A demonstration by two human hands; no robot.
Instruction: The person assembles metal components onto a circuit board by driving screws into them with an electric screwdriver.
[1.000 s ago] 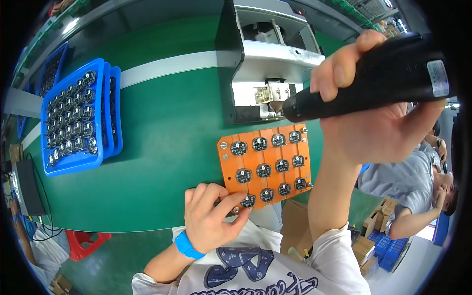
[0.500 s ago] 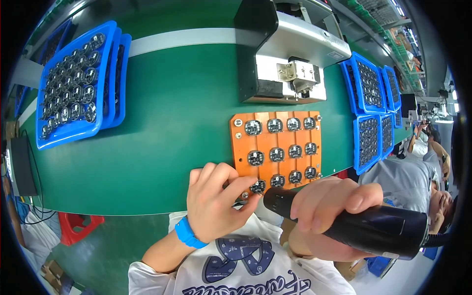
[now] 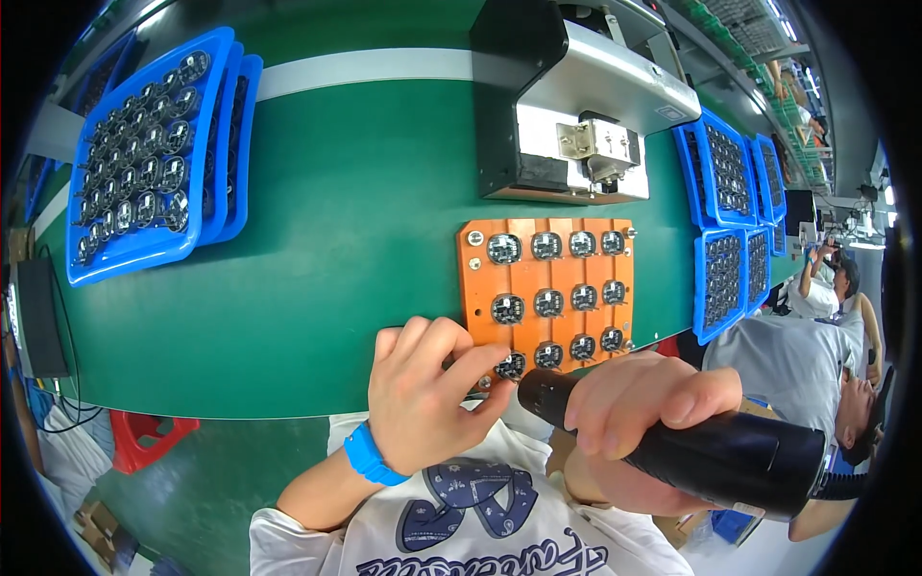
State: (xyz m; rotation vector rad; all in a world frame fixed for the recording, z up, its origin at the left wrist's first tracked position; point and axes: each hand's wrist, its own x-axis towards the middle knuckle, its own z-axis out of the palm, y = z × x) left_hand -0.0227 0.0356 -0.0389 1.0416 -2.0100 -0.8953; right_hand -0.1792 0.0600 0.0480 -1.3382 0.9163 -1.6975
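Observation:
An orange fixture plate (image 3: 530, 331) lies on the green table, with several small round black-and-silver electronic parts seated in rows. At its near left corner, my left hand (image 3: 427, 384), with a blue band on the wrist, has thumb and index finger closed around one round part (image 3: 510, 366). My right hand (image 3: 643, 413) is wrapped round a thick black handheld power tool (image 3: 735, 456), which looks like an electric screwdriver with a corded rear end. Its narrow nose points left at that same corner part, close to my left fingertips. The tip itself is too small to make out.
Behind the plate stands a black-and-silver metal machine (image 3: 586, 115). Stacked blue trays (image 3: 154, 254) of similar parts are at the left, and more blue trays (image 3: 713, 331) at the right. A co-worker in a grey shirt (image 3: 778, 360) sits at the right; a red stool (image 3: 144, 442) is at lower left.
The view has shifted slightly, so the plate and machine appear a little farther right. Both hands keep their holds at the corner part. The co-worker at the right has changed posture.

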